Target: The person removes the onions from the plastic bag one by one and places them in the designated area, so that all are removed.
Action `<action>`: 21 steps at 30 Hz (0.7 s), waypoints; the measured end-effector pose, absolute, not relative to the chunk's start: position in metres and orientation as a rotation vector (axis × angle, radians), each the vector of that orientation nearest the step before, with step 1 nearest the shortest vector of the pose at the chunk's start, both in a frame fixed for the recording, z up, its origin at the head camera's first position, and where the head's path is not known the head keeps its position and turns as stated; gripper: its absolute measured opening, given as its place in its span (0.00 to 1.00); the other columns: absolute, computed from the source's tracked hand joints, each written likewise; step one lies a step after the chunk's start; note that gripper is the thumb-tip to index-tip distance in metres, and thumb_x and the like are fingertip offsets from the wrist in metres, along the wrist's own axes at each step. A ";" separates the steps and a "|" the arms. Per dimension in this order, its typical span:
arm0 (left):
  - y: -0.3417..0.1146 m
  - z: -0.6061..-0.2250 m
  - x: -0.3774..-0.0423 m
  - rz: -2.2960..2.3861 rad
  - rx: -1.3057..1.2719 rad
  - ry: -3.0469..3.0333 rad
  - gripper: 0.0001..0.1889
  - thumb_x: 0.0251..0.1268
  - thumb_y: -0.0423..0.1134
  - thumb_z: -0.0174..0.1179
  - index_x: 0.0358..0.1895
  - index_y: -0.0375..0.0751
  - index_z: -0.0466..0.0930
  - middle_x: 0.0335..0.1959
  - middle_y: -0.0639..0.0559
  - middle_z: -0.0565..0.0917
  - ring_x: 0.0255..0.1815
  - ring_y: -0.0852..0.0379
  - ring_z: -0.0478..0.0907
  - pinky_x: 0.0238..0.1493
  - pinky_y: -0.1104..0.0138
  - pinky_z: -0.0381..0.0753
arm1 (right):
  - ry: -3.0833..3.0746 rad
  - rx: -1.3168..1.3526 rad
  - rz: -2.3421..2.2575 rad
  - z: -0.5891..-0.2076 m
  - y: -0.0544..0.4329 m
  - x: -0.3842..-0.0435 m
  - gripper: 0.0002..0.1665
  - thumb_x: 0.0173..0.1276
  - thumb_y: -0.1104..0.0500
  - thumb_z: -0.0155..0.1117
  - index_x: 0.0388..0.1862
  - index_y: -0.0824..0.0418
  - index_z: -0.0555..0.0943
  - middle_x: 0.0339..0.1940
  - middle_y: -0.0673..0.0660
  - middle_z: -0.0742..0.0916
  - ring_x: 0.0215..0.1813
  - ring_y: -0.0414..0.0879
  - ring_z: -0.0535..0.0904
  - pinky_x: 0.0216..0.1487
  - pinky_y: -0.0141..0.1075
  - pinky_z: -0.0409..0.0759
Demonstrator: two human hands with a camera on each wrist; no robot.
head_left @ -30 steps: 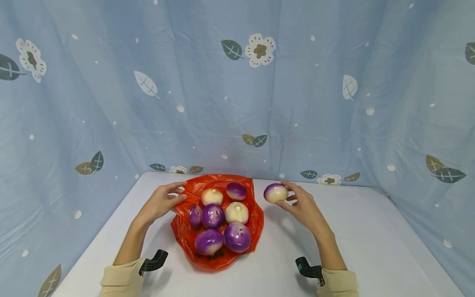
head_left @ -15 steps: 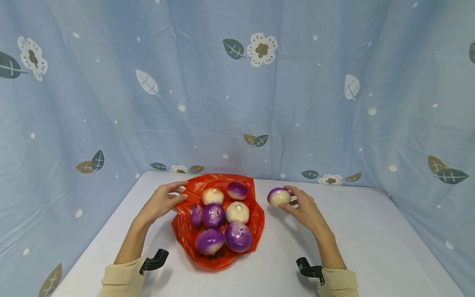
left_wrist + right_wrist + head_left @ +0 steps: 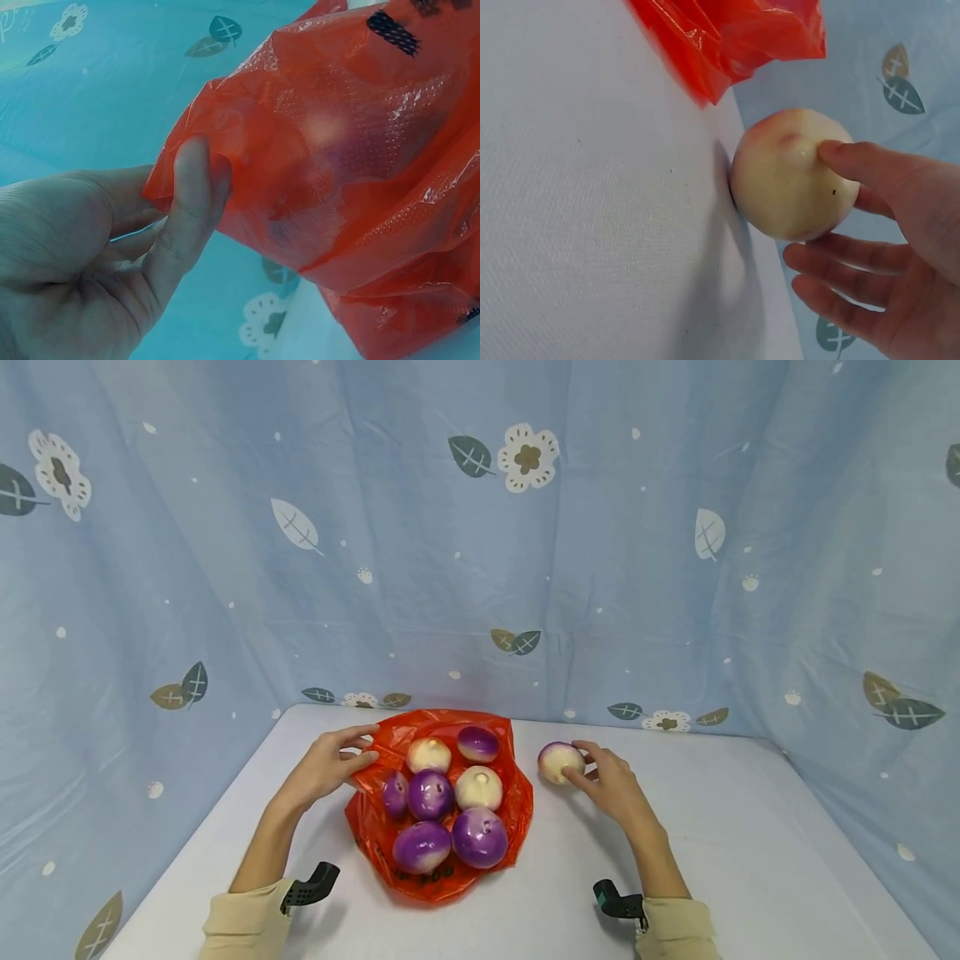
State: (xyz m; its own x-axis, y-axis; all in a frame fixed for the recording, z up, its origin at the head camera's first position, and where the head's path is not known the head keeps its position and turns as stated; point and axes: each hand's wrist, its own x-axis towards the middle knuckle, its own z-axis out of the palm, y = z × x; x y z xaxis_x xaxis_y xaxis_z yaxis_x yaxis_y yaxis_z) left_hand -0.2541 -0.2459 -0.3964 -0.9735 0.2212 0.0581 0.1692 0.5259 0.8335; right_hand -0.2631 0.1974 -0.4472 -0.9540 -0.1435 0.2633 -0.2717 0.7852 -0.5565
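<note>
My left hand (image 3: 326, 767) pinches the left edge of a red plastic bag (image 3: 408, 727) between thumb and fingers; the left wrist view has the bag's thin film (image 3: 300, 172) stretched from the fingertips. Inside the wide-mouthed bag lie several glossy purple-and-white turnips (image 3: 480, 838), some with the pale end up. To the right of the bag, my right hand (image 3: 611, 785) holds one more turnip (image 3: 555, 764) between thumb and index finger. In the right wrist view this turnip (image 3: 787, 180) shows its cream end with a small nub, low at the white table; whether it bears on the surface is unclear.
The white table (image 3: 750, 843) extends to the right of my right hand and in front of the bag. A blue patterned curtain (image 3: 420, 568) hangs behind and along both sides. A black wrist camera (image 3: 315, 885) sits on each sleeve.
My right hand has lowered the turnip toward the table, a little nearer to me, and its cream end has turned more toward me. The left hand keeps its grip on the bag's edge.
</note>
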 end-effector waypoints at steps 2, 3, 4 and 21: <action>-0.246 -0.396 -0.254 1.464 0.349 2.694 0.28 0.69 0.37 0.60 0.71 0.38 0.67 0.56 0.30 0.78 0.47 0.41 0.86 0.34 0.64 0.87 | -2.772 0.295 0.908 -0.447 0.196 -0.264 0.31 0.65 0.49 0.68 0.64 0.60 0.75 0.44 0.63 0.86 0.41 0.54 0.85 0.43 0.49 0.83; -0.246 -0.396 -0.254 1.466 0.348 2.692 0.28 0.69 0.37 0.60 0.71 0.38 0.67 0.56 0.30 0.78 0.47 0.41 0.86 0.34 0.64 0.87 | -2.776 0.278 0.905 -0.447 0.195 -0.265 0.31 0.66 0.49 0.68 0.64 0.60 0.75 0.43 0.63 0.86 0.42 0.54 0.85 0.43 0.49 0.83; -0.246 -0.396 -0.254 1.468 0.347 2.691 0.28 0.69 0.37 0.60 0.71 0.37 0.67 0.56 0.30 0.78 0.46 0.42 0.86 0.34 0.64 0.87 | -2.782 0.262 0.899 -0.447 0.195 -0.266 0.30 0.66 0.49 0.67 0.64 0.60 0.75 0.43 0.62 0.86 0.42 0.54 0.85 0.43 0.49 0.83; -0.245 -0.395 -0.253 1.483 0.341 2.674 0.28 0.69 0.36 0.60 0.70 0.37 0.67 0.56 0.30 0.79 0.45 0.44 0.87 0.33 0.63 0.87 | -2.916 0.159 0.876 -0.451 0.200 -0.279 0.36 0.74 0.37 0.51 0.68 0.63 0.70 0.47 0.63 0.86 0.44 0.52 0.81 0.39 0.45 0.80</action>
State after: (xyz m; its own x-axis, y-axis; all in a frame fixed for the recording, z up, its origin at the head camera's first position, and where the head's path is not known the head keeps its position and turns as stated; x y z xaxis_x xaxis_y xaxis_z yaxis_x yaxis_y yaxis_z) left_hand -0.2529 -0.2449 -0.3945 -0.9734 0.2237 0.0499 0.1608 0.5112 0.8443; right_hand -0.2787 0.1998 -0.4506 -0.9903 -0.0729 0.1182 -0.1259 0.8300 -0.5434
